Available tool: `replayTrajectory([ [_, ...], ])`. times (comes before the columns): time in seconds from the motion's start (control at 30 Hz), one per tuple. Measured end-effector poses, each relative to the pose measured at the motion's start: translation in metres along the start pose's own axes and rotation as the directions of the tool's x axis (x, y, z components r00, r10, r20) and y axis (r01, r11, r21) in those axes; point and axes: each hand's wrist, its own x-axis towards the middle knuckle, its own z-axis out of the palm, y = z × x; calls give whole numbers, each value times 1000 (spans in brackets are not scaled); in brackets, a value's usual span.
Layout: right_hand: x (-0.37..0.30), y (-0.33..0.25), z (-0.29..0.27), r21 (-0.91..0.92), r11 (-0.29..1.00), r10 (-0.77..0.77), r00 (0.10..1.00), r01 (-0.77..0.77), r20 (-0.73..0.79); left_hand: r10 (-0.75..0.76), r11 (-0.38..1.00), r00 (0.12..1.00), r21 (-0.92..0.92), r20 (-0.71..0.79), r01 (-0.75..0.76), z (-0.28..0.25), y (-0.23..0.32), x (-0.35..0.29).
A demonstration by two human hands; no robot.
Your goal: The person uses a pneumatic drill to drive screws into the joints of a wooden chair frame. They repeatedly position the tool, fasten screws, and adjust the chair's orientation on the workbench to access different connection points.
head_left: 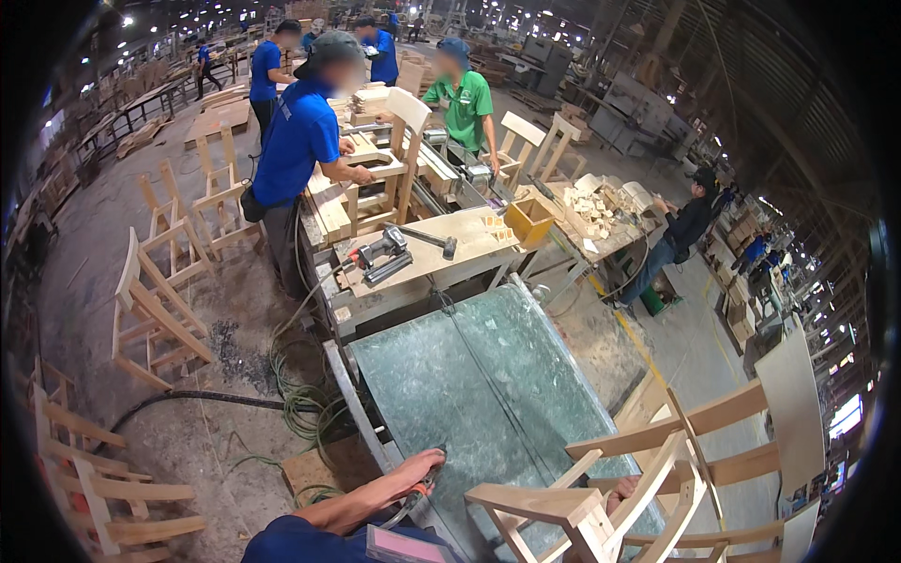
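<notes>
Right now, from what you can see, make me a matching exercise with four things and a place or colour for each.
Things:
1. nail gun
2. open bin
3. right hand
4. thick hose

Places or colours:
A. at the near chair frame
B. on the floor
C. beside the hammer
D. yellow

Pairs: 1-C, 2-D, 3-A, 4-B.

Green-topped table [432, 375], wooden bench [474, 244] just beyond
The table bears a chair frame [540, 502]; the bench, a nail gun [380, 249] and a hammer [424, 237]. Left of the table, the floor [178, 450] carries wooden chairs [169, 322].
</notes>
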Motion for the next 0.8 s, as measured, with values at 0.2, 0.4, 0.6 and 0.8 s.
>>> replayTrajectory([
  [0.2, -18, 7, -26, -30, 999, -27, 997, 25, -72, 39, 999, 999, -30, 9, -39, 4, -5, -12],
  [0.4, -36, 21, -62, -113, 993, -59, 982, 39, -178, 79, 995, 996, -55, -42, -82, -10, -6, -29],
  [0.6, -51, 36, -100, -293, 956, -68, 967, -7, -245, 271, 962, 953, 17, -133, -271, -22, -17, -58],
  [0.8, -102, 125, -139, -447, 754, 424, 877, -481, -227, 411, 912, 907, 53, -90, -408, -40, -39, -113],
])
